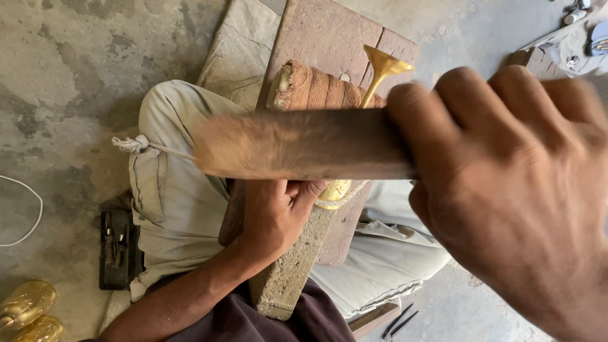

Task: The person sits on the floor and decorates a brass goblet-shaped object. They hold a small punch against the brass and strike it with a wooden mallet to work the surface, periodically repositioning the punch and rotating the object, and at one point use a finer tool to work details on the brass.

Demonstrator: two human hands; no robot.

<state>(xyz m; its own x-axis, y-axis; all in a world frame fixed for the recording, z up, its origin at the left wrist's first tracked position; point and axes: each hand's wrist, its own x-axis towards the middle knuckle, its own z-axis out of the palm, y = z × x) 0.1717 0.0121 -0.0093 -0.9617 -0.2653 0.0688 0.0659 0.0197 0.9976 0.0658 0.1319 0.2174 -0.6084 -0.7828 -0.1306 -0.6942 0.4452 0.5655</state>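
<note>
My right hand (518,184) is raised close to the camera and grips a thick wooden stick (299,142), blurred by motion, that points left across the view. Below it my left hand (278,209) holds a brass goblet-shaped piece (382,68) against a ridged wooden block (323,89); the flared brass end points away from me, and its rounded end shows beside my fingers. The block rests on a long stone slab (287,273) and a reddish wooden board (332,32) laid across my lap.
Two shiny brass pieces (27,312) lie on the concrete floor at lower left, near a white cord (26,200). A small black tool case (116,250) sits by my knee. Dark hand tools (399,323) lie at lower right, more tools (589,31) at top right.
</note>
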